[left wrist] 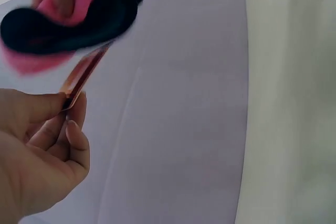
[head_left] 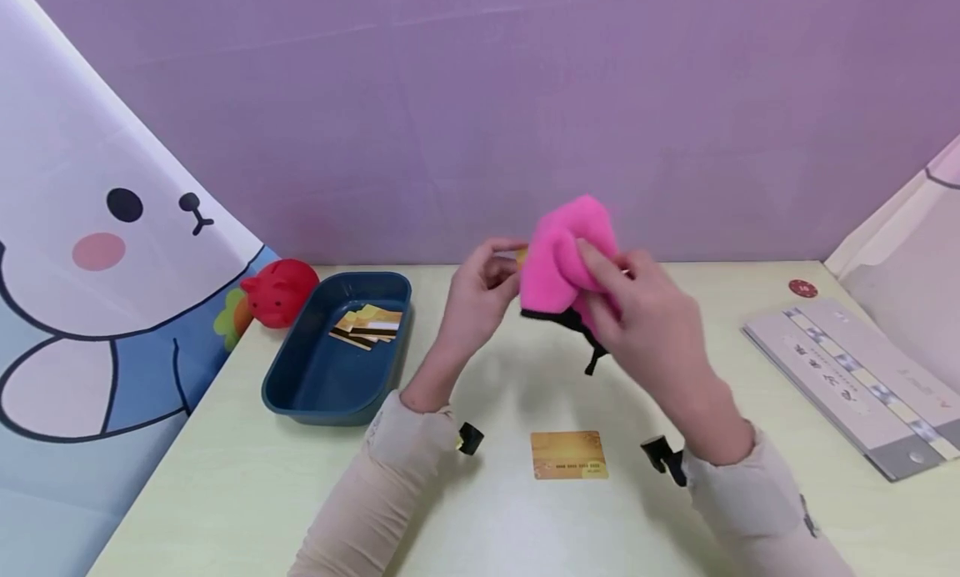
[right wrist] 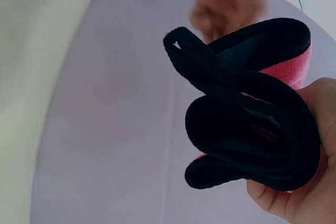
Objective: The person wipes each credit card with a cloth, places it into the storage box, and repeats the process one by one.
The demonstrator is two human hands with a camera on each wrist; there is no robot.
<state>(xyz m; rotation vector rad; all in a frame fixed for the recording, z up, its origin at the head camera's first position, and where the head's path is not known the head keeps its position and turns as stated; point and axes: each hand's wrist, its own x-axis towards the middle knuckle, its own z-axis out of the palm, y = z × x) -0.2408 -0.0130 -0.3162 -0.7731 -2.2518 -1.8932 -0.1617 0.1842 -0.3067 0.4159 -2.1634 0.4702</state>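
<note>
Above the table, my right hand grips a bunched pink cloth with black edging. A black hanging loop sticks out from its edge. Thumb and fingers of my left hand pinch a gold bank card by one end. The cloth overlaps the card's far end in the left wrist view and hides most of it in the head view. Below the hands, another gold bank card lies flat on the table.
To the left stands a dark blue tray with several bank cards in it, beside a red piggy bank. At the right lie a grey-white booklet and a red poker chip. A purple backdrop rises behind the table.
</note>
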